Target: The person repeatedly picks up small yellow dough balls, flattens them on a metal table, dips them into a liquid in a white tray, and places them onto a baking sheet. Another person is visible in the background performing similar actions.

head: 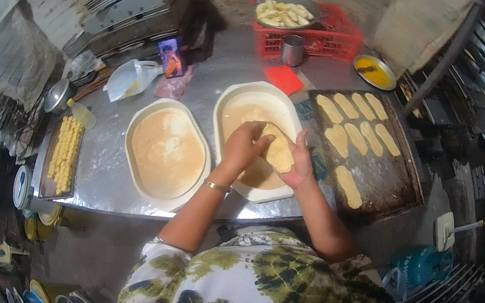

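Note:
Both my hands hold one flattened oval piece of dough (278, 150) above the right cream plastic basin (286, 192), which contains a pale tan, crumbly or powdery material. My left hand (246, 145) pinches the dough's left edge with thumb and fingers. Beneath its right side lies my right hand (302, 164), palm up, with the thumb raised. A second cream basin (128, 159) stands to the left, holding similar tan material with a white powdery patch. On the right, a dark metal baking tray (387, 180) carries several flat, elongated dough pieces (348, 187).
A red plastic crate (337, 44) supports a metal bowl (316, 12) of pale yellow pieces. Nearby stand a metal cup (292, 51) and a dish of yellow liquid (382, 76). At the left are a tray of small dough pieces (64, 155) and a bottle (82, 114); a phone (171, 58) stands behind.

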`<state>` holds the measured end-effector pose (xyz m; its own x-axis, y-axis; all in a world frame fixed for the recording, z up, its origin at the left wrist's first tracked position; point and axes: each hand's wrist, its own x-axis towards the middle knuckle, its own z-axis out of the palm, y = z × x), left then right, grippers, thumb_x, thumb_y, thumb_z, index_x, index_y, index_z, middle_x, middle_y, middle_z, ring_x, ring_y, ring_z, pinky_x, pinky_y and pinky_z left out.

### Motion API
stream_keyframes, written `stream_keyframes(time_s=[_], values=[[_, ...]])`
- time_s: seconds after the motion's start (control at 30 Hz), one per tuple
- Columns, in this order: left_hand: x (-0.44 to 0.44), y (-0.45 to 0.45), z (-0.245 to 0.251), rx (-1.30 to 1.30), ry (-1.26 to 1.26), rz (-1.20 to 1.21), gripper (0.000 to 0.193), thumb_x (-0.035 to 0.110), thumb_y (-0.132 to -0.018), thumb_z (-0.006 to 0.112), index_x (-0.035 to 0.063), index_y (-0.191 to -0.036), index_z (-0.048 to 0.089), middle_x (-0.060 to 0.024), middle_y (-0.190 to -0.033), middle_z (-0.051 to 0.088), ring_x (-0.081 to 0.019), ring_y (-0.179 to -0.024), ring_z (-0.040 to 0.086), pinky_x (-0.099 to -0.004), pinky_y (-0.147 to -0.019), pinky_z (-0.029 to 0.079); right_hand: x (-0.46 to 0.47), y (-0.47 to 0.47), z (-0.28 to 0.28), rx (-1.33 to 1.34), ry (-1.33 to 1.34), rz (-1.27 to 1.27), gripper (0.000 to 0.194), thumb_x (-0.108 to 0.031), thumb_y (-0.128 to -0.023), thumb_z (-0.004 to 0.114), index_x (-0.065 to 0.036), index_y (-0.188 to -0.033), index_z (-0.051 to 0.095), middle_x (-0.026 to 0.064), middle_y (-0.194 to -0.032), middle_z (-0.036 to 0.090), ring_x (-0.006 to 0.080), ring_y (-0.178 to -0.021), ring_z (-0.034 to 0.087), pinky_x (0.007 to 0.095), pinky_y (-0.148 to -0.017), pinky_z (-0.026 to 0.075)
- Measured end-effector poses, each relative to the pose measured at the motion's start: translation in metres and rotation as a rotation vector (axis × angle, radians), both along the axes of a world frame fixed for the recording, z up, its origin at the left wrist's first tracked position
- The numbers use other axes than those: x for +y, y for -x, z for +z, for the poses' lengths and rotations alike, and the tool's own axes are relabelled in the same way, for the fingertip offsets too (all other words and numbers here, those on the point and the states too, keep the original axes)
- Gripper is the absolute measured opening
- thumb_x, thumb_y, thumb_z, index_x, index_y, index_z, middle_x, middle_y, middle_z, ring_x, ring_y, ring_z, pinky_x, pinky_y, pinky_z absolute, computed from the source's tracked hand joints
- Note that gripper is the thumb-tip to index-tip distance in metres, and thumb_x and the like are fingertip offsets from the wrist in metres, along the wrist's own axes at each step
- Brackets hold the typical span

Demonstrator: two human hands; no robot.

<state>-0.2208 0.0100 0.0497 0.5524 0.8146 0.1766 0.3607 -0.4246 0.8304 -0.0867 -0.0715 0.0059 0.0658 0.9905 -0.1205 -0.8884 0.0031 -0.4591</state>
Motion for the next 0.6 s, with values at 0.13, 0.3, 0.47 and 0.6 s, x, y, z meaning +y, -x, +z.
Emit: stream_keyframes(time_s=[0.13, 0.3, 0.47, 0.6], values=[[-0.015, -0.033, -0.007, 0.014, -0.219, -0.039, 0.031, 0.022, -0.083, 0.074, 0.0, -0.103, 0.066, -0.0131, -0.093, 0.065, -0.0235, -0.082, 0.063, -0.0344, -0.073, 0.05, -0.021, -0.032, -0.009, 0.067, -0.106, 0.002, 0.087, -0.072, -0.091, 0.026, -0.003, -0.143, 0.04, 0.0135, -0.136, 0.053, 0.0259, -0.124, 0.053, 0.0413, -0.107, 0.04], [-0.033, -0.077, -0.014, -0.084, -0.238, -0.161, 0.02, 0.016, -0.086, 0.071, -0.0002, -0.094, 0.062, -0.012, -0.086, 0.066, -0.0193, -0.075, 0.063, -0.0327, -0.069, 0.051, -0.047, -0.059, -0.009, 0.105, -0.035, -0.105, 0.086, -0.071, -0.092, 0.025, -0.004, -0.145, 0.037, 0.0128, -0.136, 0.053, 0.0262, -0.123, 0.053, 0.0422, -0.108, 0.039], [-0.053, -0.113, -0.01, -0.129, -0.078, -0.261, 0.014, 0.01, -0.088, 0.069, 0.0005, -0.094, 0.06, -0.0065, -0.074, 0.064, -0.0111, -0.068, 0.059, -0.028, -0.064, 0.049, -0.082, -0.088, -0.015, -0.018, 0.19, -0.138, 0.076, -0.066, -0.096, 0.027, -0.005, -0.136, 0.046, 0.0114, -0.13, 0.057, 0.026, -0.12, 0.055, 0.0442, -0.101, 0.043], [-0.066, -0.139, -0.01, -0.079, -0.008, -0.303, 0.011, 0.009, -0.09, 0.067, 0.0016, -0.094, 0.061, -0.0041, -0.073, 0.063, -0.0086, -0.07, 0.057, -0.0257, -0.063, 0.048, -0.12, -0.114, -0.032, -0.093, 0.271, -0.127, 0.063, -0.057, -0.098, 0.038, -0.005, -0.132, 0.051, 0.0097, -0.121, 0.062, 0.0248, -0.111, 0.06, 0.0408, -0.092, 0.047]])
